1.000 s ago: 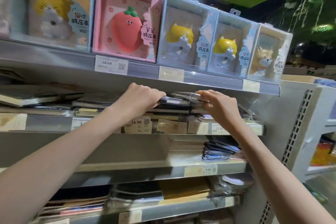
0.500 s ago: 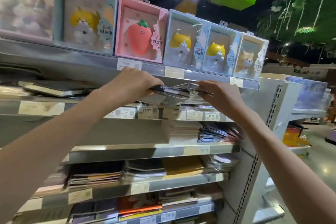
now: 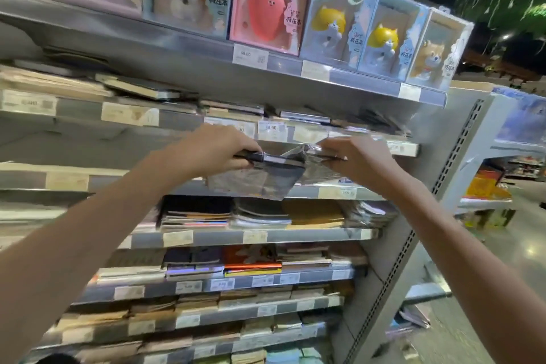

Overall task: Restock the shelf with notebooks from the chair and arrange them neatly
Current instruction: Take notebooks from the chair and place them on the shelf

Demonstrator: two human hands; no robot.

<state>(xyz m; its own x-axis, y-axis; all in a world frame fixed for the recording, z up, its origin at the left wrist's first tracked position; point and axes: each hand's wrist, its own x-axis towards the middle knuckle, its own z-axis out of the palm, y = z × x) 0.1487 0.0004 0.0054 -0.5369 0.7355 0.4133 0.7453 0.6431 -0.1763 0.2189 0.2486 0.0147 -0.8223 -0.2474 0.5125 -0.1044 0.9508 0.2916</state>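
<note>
Nearest the camera, two bare forearms reached up and away, one from seven o'clock and one from five o'clock, converging toward the middle of the view. The left hand [image 3: 220,151] curled over the left end of a dark, plastic-wrapped bundle of notebooks [image 3: 274,167], thumb beneath and fingers on top, gripping it. The right hand [image 3: 356,156] pinched the right end in the same way, with loose crinkled wrap bunched between the two hands. Neither was nearer than the other: both were clamped on opposite ends of the one bundle, at about the same height.

The bundle's long axis ran roughly from nine to three o'clock, parallel to the shelf fronts. It hung in the air in front of the shelving, touching no shelf as far as could be seen, with a flap of wrapping or cover drooping toward six o'clock.

Just beyond it, toward twelve o'clock, lay the second shelf [image 3: 404,148] with its price tags and flat stacks of notebooks; my judgement was that the coming move turned on this relation, the bundle sitting slightly below and in front of that shelf's lip. Whether it belonged there or elsewhere could not be told.

Farther up stood boxed toy notebooks, a pink strawberry box [image 3: 266,6] among them. The chair was not in view.
</note>
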